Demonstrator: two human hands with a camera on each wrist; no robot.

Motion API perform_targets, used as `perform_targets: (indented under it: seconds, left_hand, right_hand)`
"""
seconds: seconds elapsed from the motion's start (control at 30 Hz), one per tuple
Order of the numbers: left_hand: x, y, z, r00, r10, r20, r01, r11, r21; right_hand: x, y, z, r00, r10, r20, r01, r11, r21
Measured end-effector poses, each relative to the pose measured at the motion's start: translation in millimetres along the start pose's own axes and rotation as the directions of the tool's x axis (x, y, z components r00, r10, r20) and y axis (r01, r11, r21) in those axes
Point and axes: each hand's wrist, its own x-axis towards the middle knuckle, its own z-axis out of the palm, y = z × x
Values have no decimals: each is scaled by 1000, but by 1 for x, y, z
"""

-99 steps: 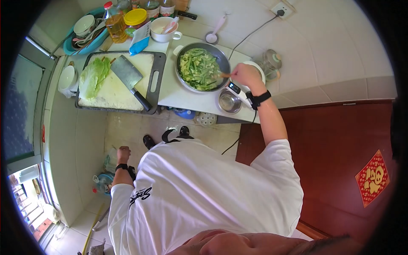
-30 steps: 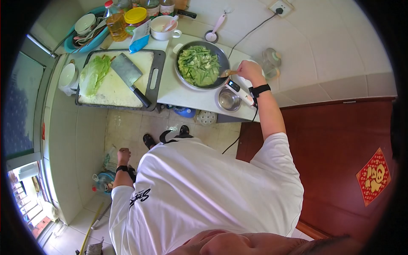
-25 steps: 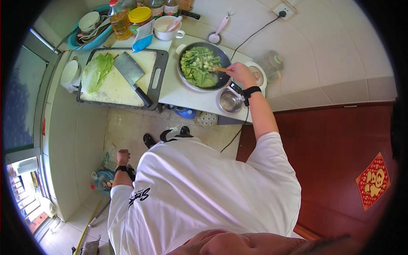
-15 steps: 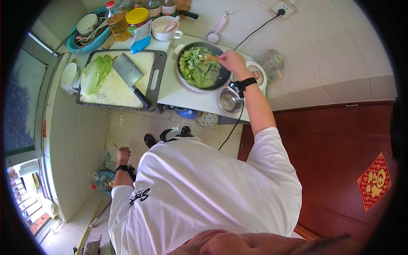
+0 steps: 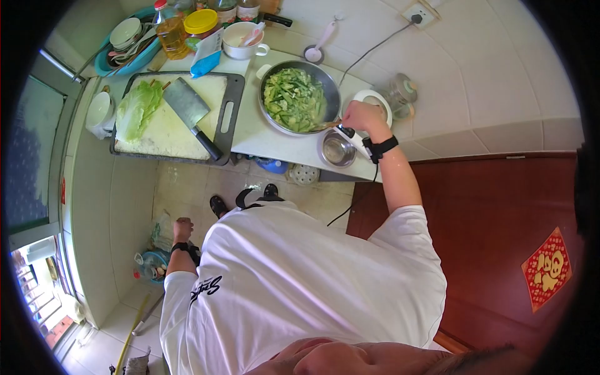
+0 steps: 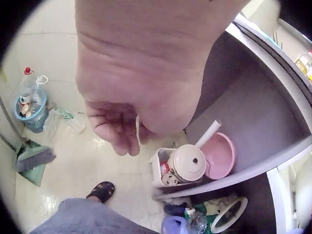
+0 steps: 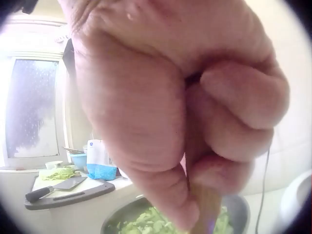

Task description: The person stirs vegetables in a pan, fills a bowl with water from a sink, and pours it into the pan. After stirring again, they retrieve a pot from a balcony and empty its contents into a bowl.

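My right hand (image 5: pixel 365 115) grips a wooden spatula, its lower end at the right rim of the pan (image 5: pixel 332 85). Chopped green vegetables (image 5: pixel 292 100) fill much of that pan. In the right wrist view, the fingers of the hand (image 7: pixel 185 112) curl round the wooden handle (image 7: pixel 206 207), with the vegetables (image 7: pixel 151 223) below. Away from the counter, my left hand (image 5: pixel 182 230) hangs beside the body holding nothing; its fingers are loosely curled in the left wrist view, where the palm (image 6: pixel 139 83) faces the camera.
Left of the pan, a cleaver (image 5: pixel 186 105) and leafy greens (image 5: pixel 139 112) lie on a cutting board (image 5: pixel 233 85). A metal bowl (image 5: pixel 338 150) stands near the counter's front edge. Behind are a white cup (image 5: pixel 239 51), an oil bottle (image 5: pixel 170 34) and a power cord (image 5: pixel 375 47).
My right hand has moved from over the pan back to its right rim, drawing the spatula with it. The vegetables now lie differently. My left hand stays hanging low.
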Motion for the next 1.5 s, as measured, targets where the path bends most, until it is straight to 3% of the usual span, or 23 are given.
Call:
perform_targets:
  seconds: [0.03, 0.07, 0.1, 0.17, 0.2, 0.37, 0.5, 0.57, 0.7, 0.77, 0.8, 0.87, 0.9, 0.97, 1.1, 1.17, 1.3, 1.37, 1.5]
  left_hand:
    - [-1, 1, 1, 1000, 2, 4, -2, 1000, 4]
    - [-1, 2, 1, 1000, 10, 12, -10, 1000, -4]
    - [-2, 2, 1, 1000, 17, 19, -17, 1000, -13]
    - [-1, 9, 1, 998, 58, 17, -58, 998, -9]
    - [-1, 13, -2, 995, 96, 17, -96, 995, 1]
    - [7, 32, -2, 989, 148, 11, -149, 989, 2]
    - [16, 22, 3, 984, 172, 55, -173, 985, 17]
    - [9, 27, 2, 987, 154, 52, -156, 987, 31]
    - [2, 26, -4, 986, 164, -19, -165, 985, -56]
    - [16, 6, -4, 994, 113, -4, -113, 990, -81]
    - [22, -1, -4, 998, 70, 8, -68, 993, -99]
    - [16, -2, -1, 999, 37, 3, -37, 998, -56]
    - [13, -3, 0, 1000, 4, -3, -4, 1000, -5]
    - [11, -2, 0, 1000, 18, 4, -18, 1000, -9]
    - [15, 8, -6, 999, 52, 17, -52, 999, -15]
    - [17, 22, -10, 995, 96, 42, -97, 995, 25]
    - [20, 36, -8, 973, 225, 45, -225, 974, -2]
    - [20, 41, -5, 978, 206, 36, -206, 979, -9]
    - [18, 43, -4, 989, 141, 48, -140, 990, -25]
  right_hand:
    - [3, 4, 13, 999, -32, 42, 32, 999, 8]
    - [7, 2, 30, 1000, 7, -5, -6, 992, 122]
    - [13, -6, 40, 1000, 9, -5, -8, 992, 123]
    - [28, -20, 51, 961, 104, -256, -31, 962, 272]
    - [31, -22, 51, 961, 113, -252, -39, 959, 280]
    - [52, -28, 23, 940, 137, -313, -46, 959, 280]
    - [73, -39, 44, 906, 207, -370, -98, 951, 293]
    - [78, -42, 61, 915, 182, -361, -102, 968, 229]
    - [36, -36, 30, 933, 45, -358, -4, 993, 116]
    - [16, -31, 29, 865, -14, -501, 57, 996, 71]
    - [6, -31, 36, 865, -20, -501, 60, 996, 65]
    - [-12, -30, 68, 779, 30, -626, 52, 992, 112]
    - [-20, -29, 86, 779, 25, -626, 55, 993, 108]
    - [-31, -25, 119, 856, 30, -517, 5, 998, 68]
    - [-40, -29, 148, 824, 135, -550, -84, 990, 116]
    - [-41, -28, 156, 807, 81, -585, -23, 994, 105]
    - [-45, -30, 152, 817, 111, -566, -43, 990, 133]
    - [-45, -32, 135, 772, 130, -622, -5, 980, 199]
    - [-16, -23, 100, 802, 131, -583, -33, 984, 175]
